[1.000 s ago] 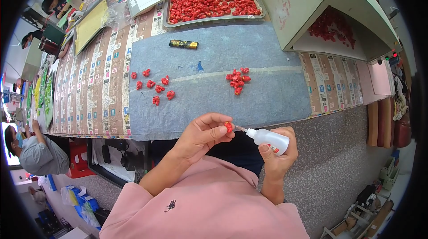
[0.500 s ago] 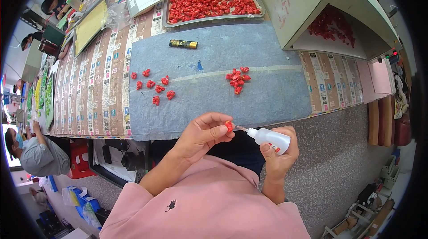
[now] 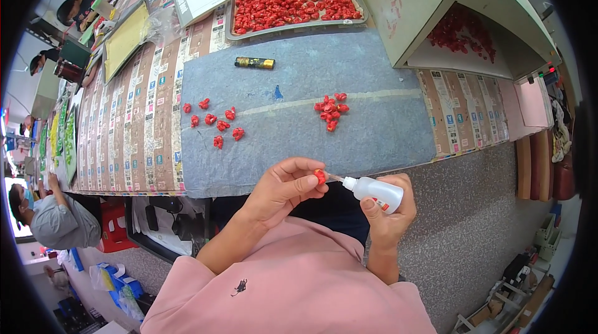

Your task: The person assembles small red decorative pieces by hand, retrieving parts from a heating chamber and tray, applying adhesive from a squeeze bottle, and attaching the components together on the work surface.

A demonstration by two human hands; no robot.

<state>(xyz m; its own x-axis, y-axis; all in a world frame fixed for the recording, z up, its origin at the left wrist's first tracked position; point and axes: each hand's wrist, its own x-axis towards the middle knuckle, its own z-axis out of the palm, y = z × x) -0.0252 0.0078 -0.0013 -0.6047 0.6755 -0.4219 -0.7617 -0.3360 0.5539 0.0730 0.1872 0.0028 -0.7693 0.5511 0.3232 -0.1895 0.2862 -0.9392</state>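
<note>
Because the small red piece (image 3: 319,176) pinched in my left hand (image 3: 281,189) looks light and easily crushed, I hold it by fingertips only, just off the tabletop (image 3: 311,94) edge. My right hand (image 3: 387,217) is wrapped round the soft white squeeze bottle (image 3: 375,190), nozzle touching the piece. There is open room between the two red heaps.

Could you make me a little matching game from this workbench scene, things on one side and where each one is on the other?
Things:
1. small red piece
2. white squeeze bottle
3. metal tray of red pieces
4. dark lighter-shaped object

Places:
A. at the table's far edge
B. in the right hand
C. lying alone on the grey mat
D. pinched in the left hand

Pairs: 1-D, 2-B, 3-A, 4-C
</note>
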